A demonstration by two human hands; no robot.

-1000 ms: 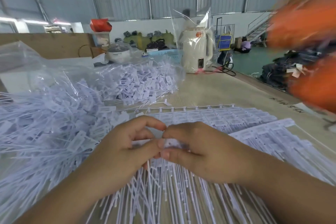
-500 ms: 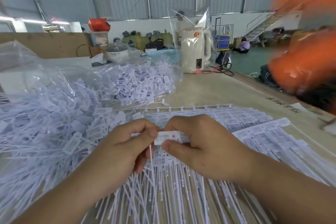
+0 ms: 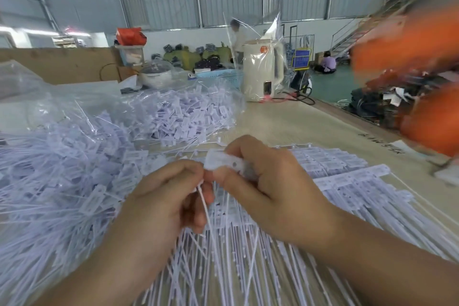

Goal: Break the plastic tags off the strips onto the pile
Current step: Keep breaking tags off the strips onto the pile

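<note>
I see my left hand (image 3: pixel 161 196) pinching a tag's thin tail (image 3: pixel 205 206), my right hand (image 3: pixel 270 186) gripping the white tag strip (image 3: pixel 223 161), above the strips (image 3: pixel 335 169) on the bench (image 3: pixel 310 126), beside the pile (image 3: pixel 62 169).

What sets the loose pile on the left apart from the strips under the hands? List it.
1. The pile lies jumbled, tags pointing every way; the strips lie flat in ordered rows.
2. Pile tags are separate pieces; strip tags are joined side by side.
3. The left hand and right hand work over the strips; neither touches the pile.

Both are white plastic tags with thin tails, on the same table.
</note>
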